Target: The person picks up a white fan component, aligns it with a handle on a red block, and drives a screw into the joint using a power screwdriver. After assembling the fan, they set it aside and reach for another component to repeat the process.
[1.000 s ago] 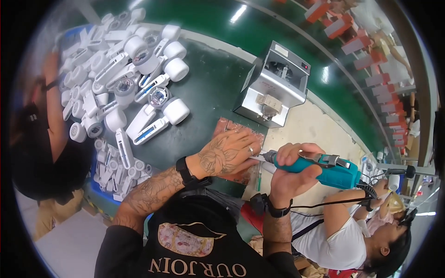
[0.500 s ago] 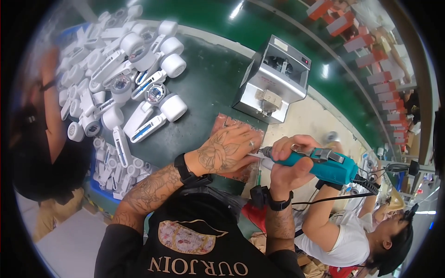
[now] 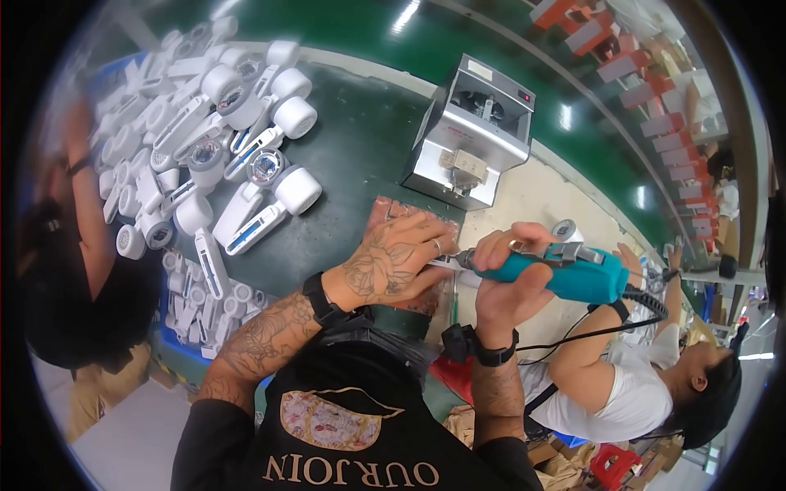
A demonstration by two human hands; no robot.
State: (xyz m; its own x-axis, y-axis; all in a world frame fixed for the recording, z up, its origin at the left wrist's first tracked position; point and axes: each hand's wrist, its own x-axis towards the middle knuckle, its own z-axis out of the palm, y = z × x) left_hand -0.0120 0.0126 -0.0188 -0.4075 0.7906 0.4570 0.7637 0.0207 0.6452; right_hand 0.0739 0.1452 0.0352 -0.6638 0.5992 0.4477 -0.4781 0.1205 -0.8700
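My right hand (image 3: 512, 299) is wrapped around a teal electric screwdriver (image 3: 585, 278), held nearly level with its bit end pointing left. A black cord runs from its rear end. The bit's tip is close to the fingers of my left hand (image 3: 393, 266), at a white plastic part (image 3: 468, 279). That part lies under my left fingers, which press and hold it over a reddish-brown mat (image 3: 395, 210). Most of the part is hidden by both hands, so I cannot tell whether the bit touches a screw.
A silver screw feeder (image 3: 458, 159) stands beyond my hands. White handheld fan-like units (image 3: 266, 168) pile up at the left, above a blue-rimmed bin (image 3: 184, 348) of smaller white parts. One co-worker (image 3: 622, 389) sits at the right; another person's arm (image 3: 86, 188) is at the left.
The view has shifted slightly. Both hands stay at the white part, with the screwdriver in nearly the same pose. The co-worker at the right has shifted, and a white round piece beyond the screwdriver is now sharper.
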